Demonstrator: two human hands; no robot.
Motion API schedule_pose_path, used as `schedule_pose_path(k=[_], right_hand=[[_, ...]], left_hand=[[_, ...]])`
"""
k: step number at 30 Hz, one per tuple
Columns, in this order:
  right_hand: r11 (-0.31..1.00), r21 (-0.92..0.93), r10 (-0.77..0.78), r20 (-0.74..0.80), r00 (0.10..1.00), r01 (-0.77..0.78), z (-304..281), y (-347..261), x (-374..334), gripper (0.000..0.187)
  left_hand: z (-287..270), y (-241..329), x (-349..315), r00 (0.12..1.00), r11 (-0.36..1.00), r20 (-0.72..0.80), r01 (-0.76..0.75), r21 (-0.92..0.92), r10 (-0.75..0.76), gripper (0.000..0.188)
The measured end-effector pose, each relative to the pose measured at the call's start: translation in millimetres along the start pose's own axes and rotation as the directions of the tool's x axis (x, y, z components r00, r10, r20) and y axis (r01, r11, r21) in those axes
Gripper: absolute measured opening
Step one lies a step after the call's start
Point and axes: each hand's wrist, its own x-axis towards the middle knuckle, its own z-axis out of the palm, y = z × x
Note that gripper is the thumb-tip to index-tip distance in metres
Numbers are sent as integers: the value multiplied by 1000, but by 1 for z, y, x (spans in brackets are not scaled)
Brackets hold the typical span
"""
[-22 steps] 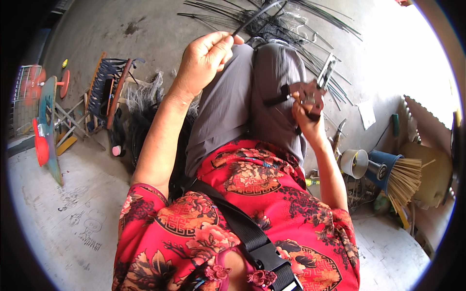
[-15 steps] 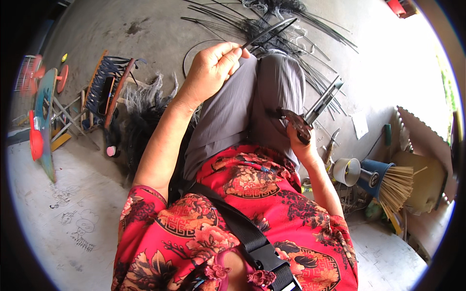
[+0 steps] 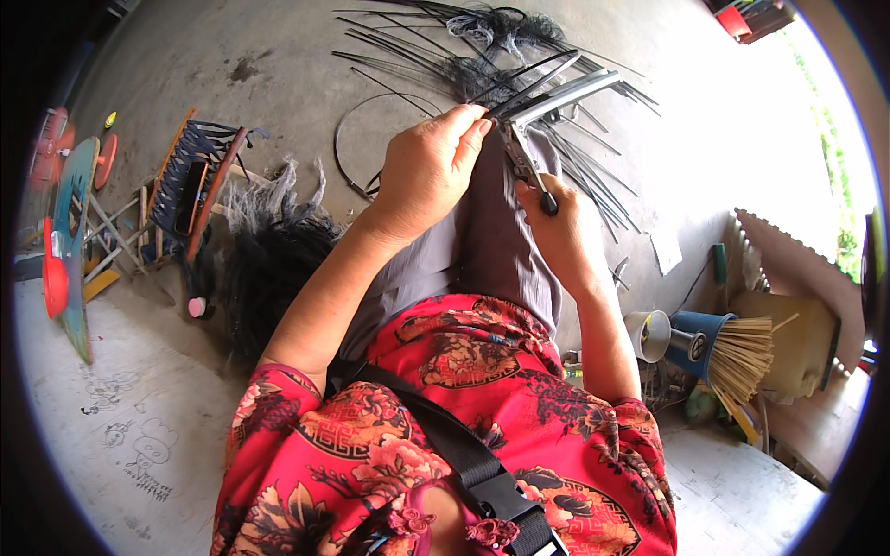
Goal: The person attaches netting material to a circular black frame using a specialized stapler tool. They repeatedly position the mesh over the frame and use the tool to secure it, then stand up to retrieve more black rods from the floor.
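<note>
1. With our left hand [image 3: 428, 174] we press thumb and forefinger together, pinching a dark strip [image 3: 538, 83] by its near end.
2. Our right hand [image 3: 561, 236] is curled round the handle of a metal tool [image 3: 567, 97], whose long grey bar slants up to the right.
3. Strip and tool lie close together above our grey trousers [image 3: 491, 227]; we cannot tell whether they touch.
4. Beyond them we see tangled dark fibre [image 3: 471, 74] on the floor.

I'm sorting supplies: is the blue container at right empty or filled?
Filled: a thick bundle of pale sticks fans out of the blue container.
</note>
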Motion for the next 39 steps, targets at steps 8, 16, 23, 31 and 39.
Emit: schedule_pose_path(k=[8, 16, 23, 31, 39], right_hand=[[1000, -1, 10, 4, 1000, -10, 5, -3, 6, 40], [998, 14, -53, -37, 998, 54, 32, 25, 26, 36], [953, 301, -99, 168, 981, 45, 45, 50, 42, 35], [981, 150, -115, -79, 990, 126, 79, 59, 71, 37], [973, -205, 165, 312, 936, -103, -9, -8, 28, 43]], left_hand=[[13, -5, -4, 966, 933, -54, -230, 277, 254, 20], [17, -32, -10, 927, 840, 28, -351, 414, 374, 26], [20, -47, -12, 917, 821, 29, -370, 435, 399, 27], [33, -59, -10, 963, 889, -18, -240, 390, 268, 17], [-14, -84, 23, 955, 838, -112, -178, 516, 273, 19]])
